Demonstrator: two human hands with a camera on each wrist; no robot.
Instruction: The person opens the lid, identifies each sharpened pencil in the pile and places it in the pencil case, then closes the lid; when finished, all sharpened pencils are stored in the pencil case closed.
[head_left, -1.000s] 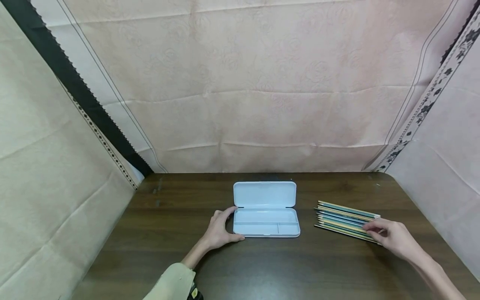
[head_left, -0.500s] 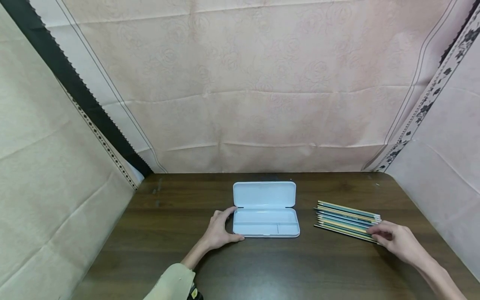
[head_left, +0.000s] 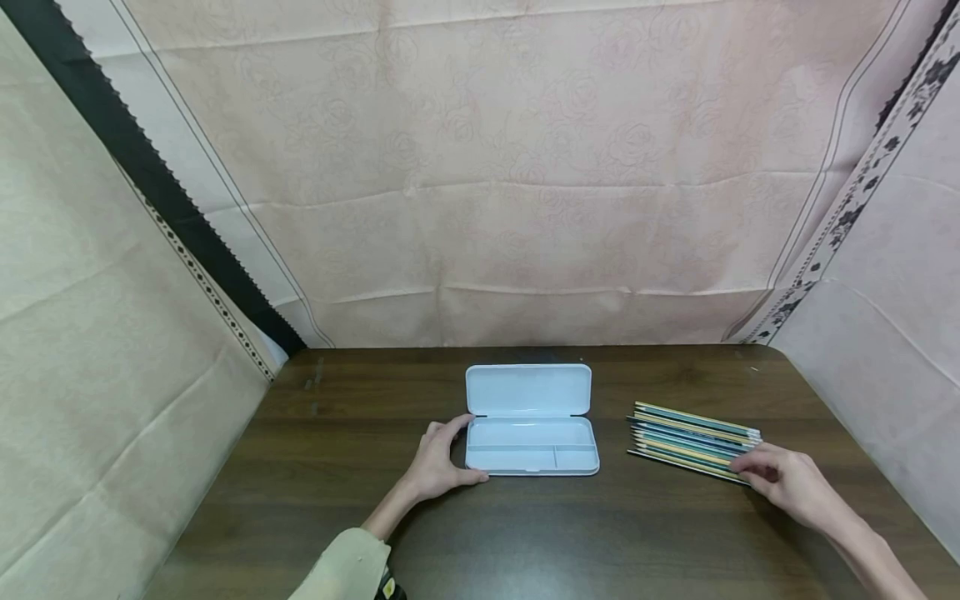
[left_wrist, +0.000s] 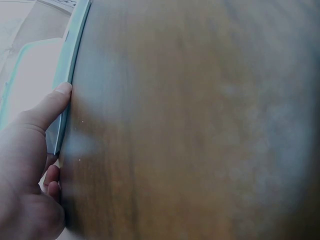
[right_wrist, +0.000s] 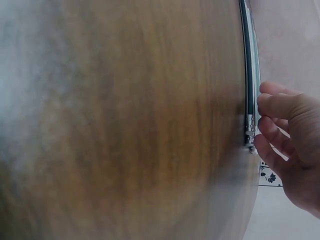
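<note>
A light blue pencil case (head_left: 532,433) lies with its lid (head_left: 528,389) raised at the back and its divided tray bare. My left hand (head_left: 438,462) holds the case's left end, thumb at the front edge and forefinger at the back corner by the hinge. In the left wrist view the thumb (left_wrist: 57,100) presses the case's rim. To the right, several pencils (head_left: 690,437) lie side by side, in green, yellow and blue tones. My right hand (head_left: 791,483) pinches a pencil at the right end of the row, thumb and forefinger close together; a dark pencil (right_wrist: 249,75) lies before the fingertips.
The brown wooden table (head_left: 525,533) carries the case and the pencils, with bare wood between them. Pale patterned cloth (head_left: 525,208) hangs behind the table's back edge, and more cloth (head_left: 135,400) closes off both sides.
My right hand has shifted slightly along the pencil ends, its fingertips now a little nearer the front of the row. The left hand and the case have stayed in place.
</note>
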